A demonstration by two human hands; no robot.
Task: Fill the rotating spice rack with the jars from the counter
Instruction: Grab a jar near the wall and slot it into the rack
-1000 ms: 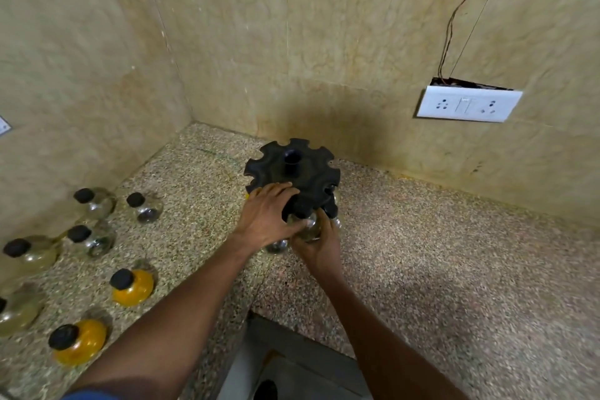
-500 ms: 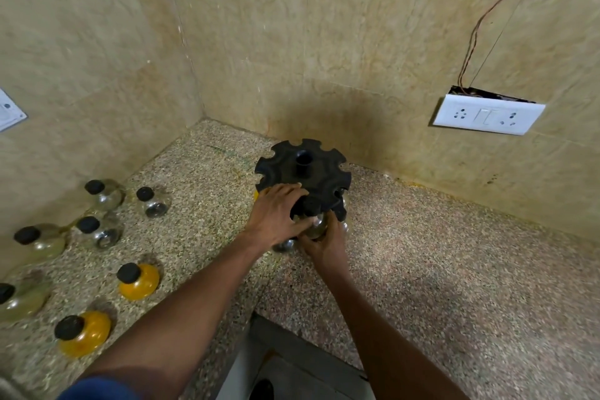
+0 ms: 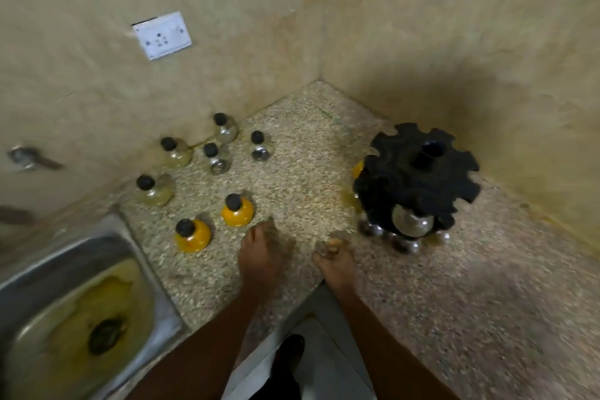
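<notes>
The black rotating spice rack stands at the right of the speckled counter, near the wall corner. A clear jar hangs in its front slot, and a yellow jar shows at its left side. Several black-capped jars stand loose on the counter at the left: two yellow ones nearest me, clear ones further back. My left hand is blurred, just right of the yellow jars, and holds nothing. My right hand is left of the rack, fingers curled, nothing visible in it.
A steel sink with yellow-stained water fills the lower left. A white socket plate sits on the left wall. Tiled walls meet in a corner behind the counter. The counter's front edge runs between my forearms.
Both hands have left the rack and drawn back toward me and to the left. The view has swung left, so the rack now sits at the right and the sink shows.
</notes>
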